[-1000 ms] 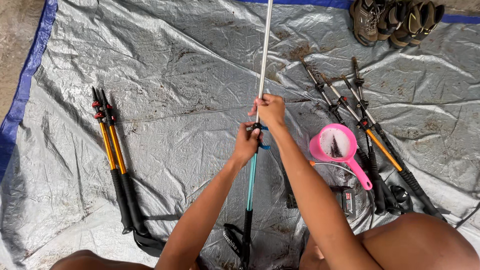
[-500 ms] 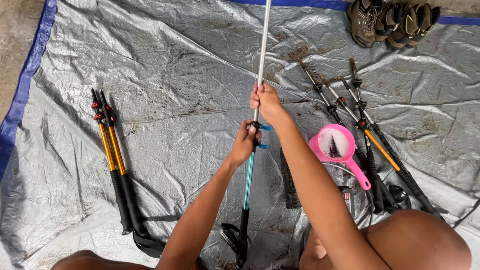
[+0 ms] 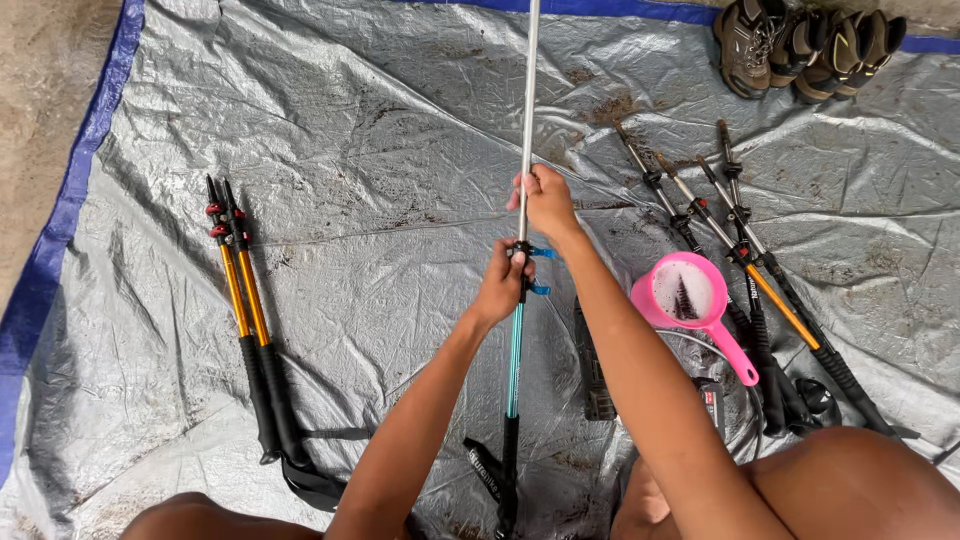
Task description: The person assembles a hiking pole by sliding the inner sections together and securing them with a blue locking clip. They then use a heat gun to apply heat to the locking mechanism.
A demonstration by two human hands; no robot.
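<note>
Head view: one camera, looking down on a grey tarp [image 3: 330,170] with a blue border.
Pole: a trekking pole [image 3: 516,330] stands near the tarp's middle; teal lower tube, bare silver upper tube running past the far edge, black grip and strap at the near edge.
Left hand: the left hand [image 3: 500,285] is closed round the pole at its blue clamp.
Right hand: the right hand [image 3: 546,203] is closed round the silver tube just above the clamp.
Progress: by judgement, the upper tube is drawn out long but both hands remain on the joint, so the clamp work looks unfinished.
Left edge: a yellow pole pair [image 3: 250,330], collapsed, smooth shafts, black foam grips.
Right edge: more poles [image 3: 745,265] lying mud-flecked; a pink plastic scoop [image 3: 690,298] with suds and a small brush.
Far right corner: worn boots [image 3: 800,45].
Surface: tarp crinkled, woven, soil-stained.
</note>
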